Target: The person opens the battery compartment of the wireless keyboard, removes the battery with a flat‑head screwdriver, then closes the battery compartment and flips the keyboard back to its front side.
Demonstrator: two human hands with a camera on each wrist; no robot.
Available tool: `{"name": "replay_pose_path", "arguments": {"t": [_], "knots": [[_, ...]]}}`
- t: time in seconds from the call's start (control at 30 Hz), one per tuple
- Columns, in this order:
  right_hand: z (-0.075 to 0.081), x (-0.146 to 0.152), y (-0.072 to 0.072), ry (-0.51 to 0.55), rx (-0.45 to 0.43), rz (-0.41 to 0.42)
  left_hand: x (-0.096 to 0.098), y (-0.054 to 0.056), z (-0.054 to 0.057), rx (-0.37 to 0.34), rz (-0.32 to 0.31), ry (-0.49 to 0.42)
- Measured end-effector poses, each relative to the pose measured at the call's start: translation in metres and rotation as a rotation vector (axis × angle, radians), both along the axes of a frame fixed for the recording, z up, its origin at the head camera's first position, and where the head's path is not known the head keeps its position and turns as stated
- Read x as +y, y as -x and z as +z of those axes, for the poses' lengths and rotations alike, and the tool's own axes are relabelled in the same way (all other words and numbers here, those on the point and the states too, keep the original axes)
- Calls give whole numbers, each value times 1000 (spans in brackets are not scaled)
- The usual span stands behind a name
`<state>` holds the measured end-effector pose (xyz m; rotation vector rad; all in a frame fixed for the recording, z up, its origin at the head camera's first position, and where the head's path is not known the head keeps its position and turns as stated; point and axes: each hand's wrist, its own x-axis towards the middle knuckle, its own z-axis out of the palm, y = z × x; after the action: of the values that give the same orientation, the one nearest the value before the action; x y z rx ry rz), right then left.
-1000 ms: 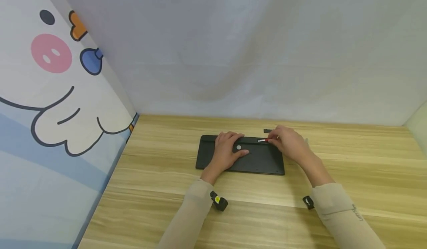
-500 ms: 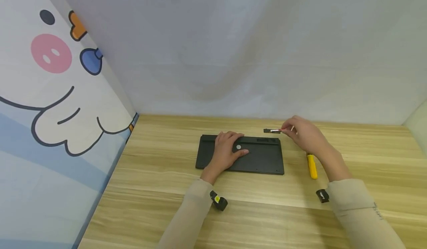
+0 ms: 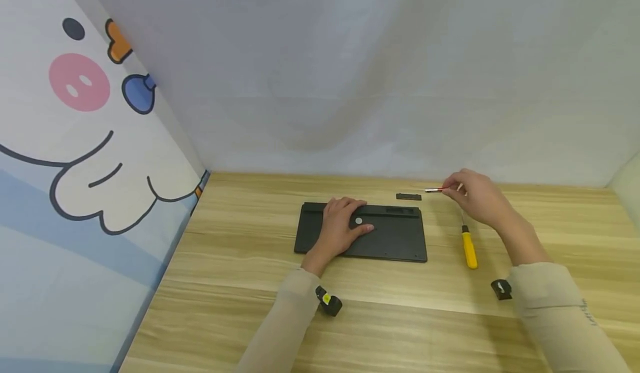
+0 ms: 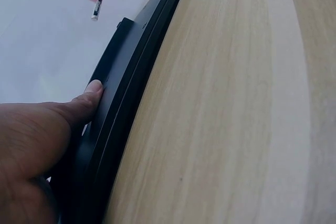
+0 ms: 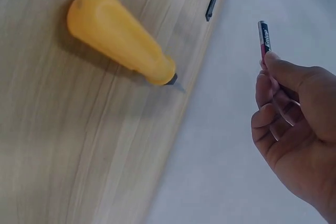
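The right grip (image 3: 472, 198) pinches the battery (image 3: 434, 190) by its red end, just beyond the right end of the cover (image 3: 409, 197). A light, steady pinch should suit so slim a thing. The left grip (image 3: 339, 228) lies over the keyboard (image 3: 395, 237), pressing it with relaxed fingers; gentle pressure should stop sliding on the counter (image 3: 390, 289). Clearance from the screwdriver (image 3: 469, 249) beside the right wrist seems wise.

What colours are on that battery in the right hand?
The battery is black, red and silver, clearest in the right wrist view.
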<state>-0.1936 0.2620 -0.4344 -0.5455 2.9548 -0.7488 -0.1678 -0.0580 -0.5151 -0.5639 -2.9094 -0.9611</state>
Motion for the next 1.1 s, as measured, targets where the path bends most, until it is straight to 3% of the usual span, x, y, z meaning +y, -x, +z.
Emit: {"name": "replay_pose_path", "arguments": {"t": [0.6, 1.1], "knots": [[-25, 29, 16, -21, -55, -46, 1, 1, -1, -3, 15, 2], [-39, 45, 17, -16, -73, -48, 1, 2, -4, 0, 6, -11]]}}
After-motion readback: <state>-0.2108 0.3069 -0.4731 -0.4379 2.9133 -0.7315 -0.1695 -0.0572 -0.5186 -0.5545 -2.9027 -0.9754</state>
